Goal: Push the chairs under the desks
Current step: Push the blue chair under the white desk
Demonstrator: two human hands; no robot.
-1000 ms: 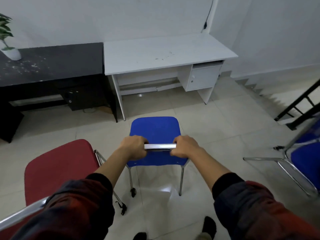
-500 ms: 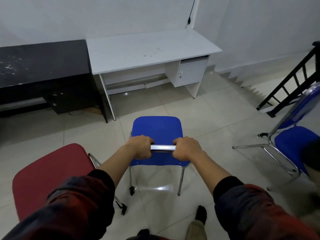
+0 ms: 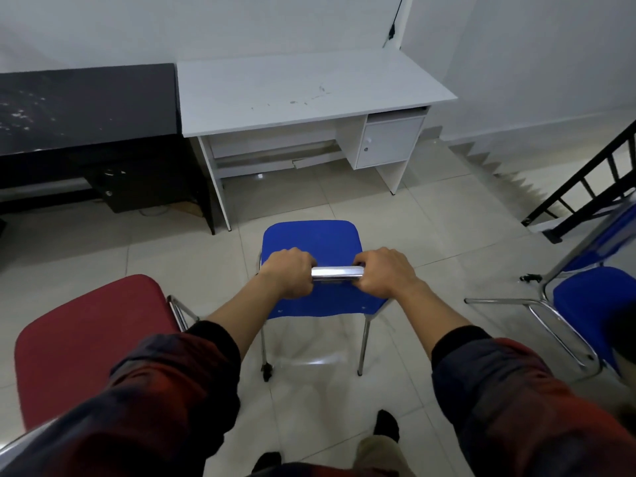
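Note:
A blue chair [image 3: 309,239] with chrome legs stands on the tiled floor in front of me, facing the white desk [image 3: 309,94]. My left hand [image 3: 287,271] and my right hand [image 3: 383,271] both grip the chrome top bar of its backrest [image 3: 337,271], one at each end. The chair's front edge is a short way from the desk's opening. A black desk [image 3: 86,101] joins the white one on the left.
A red chair [image 3: 86,339] stands close at my left. Another blue chair [image 3: 592,304] with a chrome frame sits at the right. A black stair railing [image 3: 585,187] runs down at the far right. The white desk has a small cupboard [image 3: 389,142] on its right side.
The desks appear nearer and larger than a second ago; the blue chair and I have moved toward the white desk. Both hands keep the same grip on the bar.

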